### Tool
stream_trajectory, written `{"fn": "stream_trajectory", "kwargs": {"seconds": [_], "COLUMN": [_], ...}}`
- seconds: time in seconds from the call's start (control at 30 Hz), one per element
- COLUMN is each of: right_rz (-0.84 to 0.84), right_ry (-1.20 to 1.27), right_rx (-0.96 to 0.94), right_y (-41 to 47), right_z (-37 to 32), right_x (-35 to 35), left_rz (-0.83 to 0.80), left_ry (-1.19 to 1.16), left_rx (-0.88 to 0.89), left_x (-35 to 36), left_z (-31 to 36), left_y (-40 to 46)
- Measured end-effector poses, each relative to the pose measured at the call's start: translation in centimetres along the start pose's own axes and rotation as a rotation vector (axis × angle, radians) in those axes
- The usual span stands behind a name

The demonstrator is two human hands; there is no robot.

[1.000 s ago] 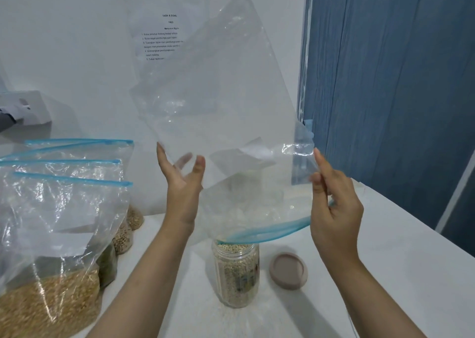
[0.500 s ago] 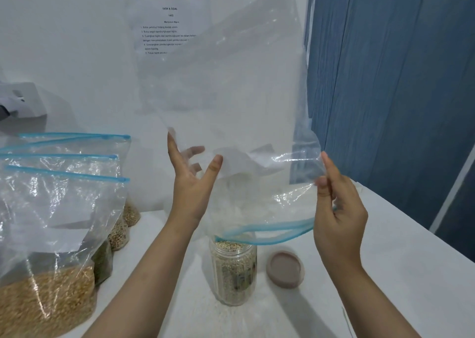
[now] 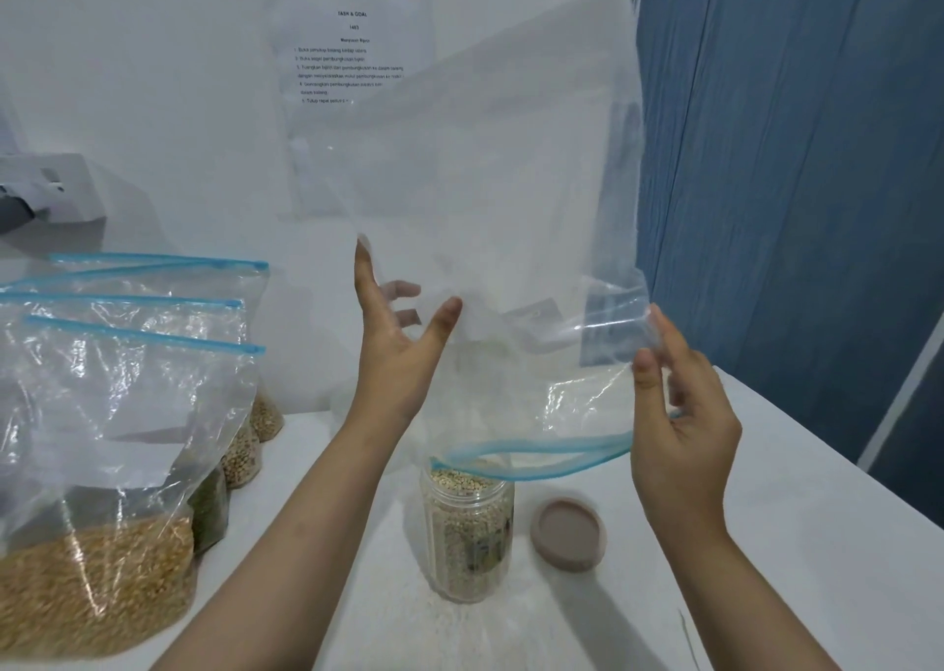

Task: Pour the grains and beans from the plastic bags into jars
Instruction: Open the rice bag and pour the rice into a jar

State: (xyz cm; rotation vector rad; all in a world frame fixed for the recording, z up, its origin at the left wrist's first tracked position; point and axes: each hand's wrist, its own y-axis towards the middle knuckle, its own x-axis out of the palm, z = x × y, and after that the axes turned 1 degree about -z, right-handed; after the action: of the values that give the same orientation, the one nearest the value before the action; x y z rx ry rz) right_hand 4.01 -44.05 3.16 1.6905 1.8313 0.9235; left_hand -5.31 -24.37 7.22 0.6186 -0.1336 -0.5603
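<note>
Now the left hand [image 3: 396, 348] has slid a bit more to the right than a moment ago, and it is spread wide, with straight fingers pressed flat on the side of the empty bag [image 3: 459, 200]. The right hand [image 3: 674, 415] pinches the other side of the bag near the blue zip edge [image 3: 531, 458], with its thumb and fingers curled on the plastic. The bag is held upside down and has swung up straighter than before, so it now stands tall in front of the paper sheet [image 3: 347, 57] on the wall. Its open mouth hangs just over the jar [image 3: 469, 532], and one end of the zip touches the jar's rim. The jar stands on the white table [image 3: 766, 543] and is full of small pale grains up to the top. I think nothing is left in the bag, so this pour looks done. The brown lid [image 3: 568, 535] lies just beside the jar, not on it yet. Four more bags [image 3: 117, 415] of grains and beans stand at the left, not yet poured.
</note>
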Motion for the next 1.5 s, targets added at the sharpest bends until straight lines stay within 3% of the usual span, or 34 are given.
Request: {"fn": "stream_trajectory", "kwargs": {"seconds": [0.27,0.47,0.67,1.03,1.5], "right_rz": [0.03,0.048,0.052,0.034,0.026], "right_ry": [0.058,0.065,0.067,0.078,0.095], "right_rx": [0.093,0.169,0.188,0.089,0.075], "right_y": [0.0,-0.2,-0.1,0.4,1.8], "right_z": [-0.2,0.4,0.5,0.7,0.5], "right_x": [0.1,-0.2,0.0,0.3,0.0], "left_rz": [-0.036,-0.262,-0.49,-0.457,-0.564], "left_ry": [0.027,0.03,0.16,0.277,0.542], "left_rx": [-0.044,-0.141,-0.126,0.034,0.202], "left_x": [0.2,-1.5,-4.6,-5.1,-4.6], "left_z": [0.0,-1.4,-5.1,-5.6,-5.1], "left_y": [0.2,-2.5,-6.2,-6.5,-5.7]}}
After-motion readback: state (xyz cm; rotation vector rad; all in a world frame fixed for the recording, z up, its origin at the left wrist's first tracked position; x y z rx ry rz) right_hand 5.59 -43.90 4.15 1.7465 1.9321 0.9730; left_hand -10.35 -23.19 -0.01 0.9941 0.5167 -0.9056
